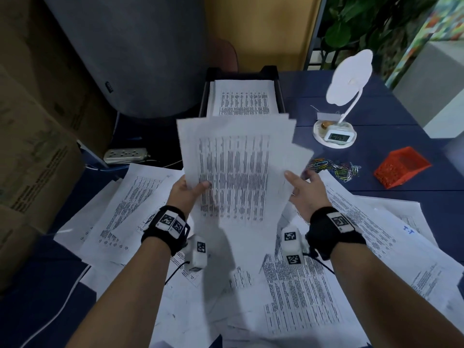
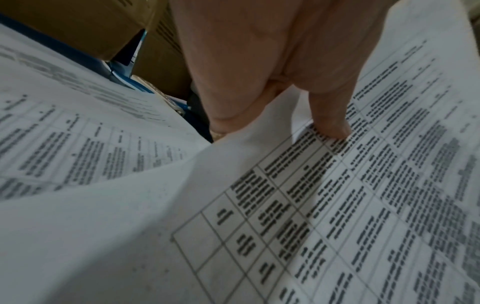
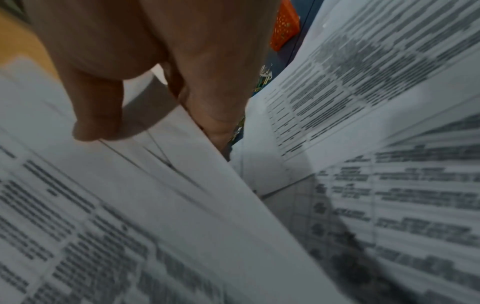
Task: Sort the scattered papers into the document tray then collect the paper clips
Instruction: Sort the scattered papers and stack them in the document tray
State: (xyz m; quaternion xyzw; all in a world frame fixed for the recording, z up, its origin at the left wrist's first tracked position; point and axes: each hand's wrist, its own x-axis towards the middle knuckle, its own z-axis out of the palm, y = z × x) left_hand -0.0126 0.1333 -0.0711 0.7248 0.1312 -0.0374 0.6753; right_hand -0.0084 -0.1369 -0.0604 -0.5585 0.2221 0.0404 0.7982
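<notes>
I hold a fanned stack of printed papers [image 1: 236,169] up above the table, in front of the black document tray [image 1: 204,96]. My left hand [image 1: 190,190] pinches its left edge, thumb on top [image 2: 330,123]. My right hand [image 1: 305,189] pinches the right edge, thumb on the sheets [image 3: 96,123] and fingers beneath. The tray holds printed sheets [image 1: 243,99]. Many scattered papers [image 1: 313,285] cover the near table. Colourful paper clips [image 1: 334,168] lie in a loose pile to the right of the stack.
A red mesh basket [image 1: 401,169] lies tipped right of the clips. A white desk lamp with a clock base [image 1: 336,133] stands behind them. Cardboard boxes [image 1: 32,146], a power strip [image 1: 125,154] and a grey cylinder [image 1: 130,54] crowd the left.
</notes>
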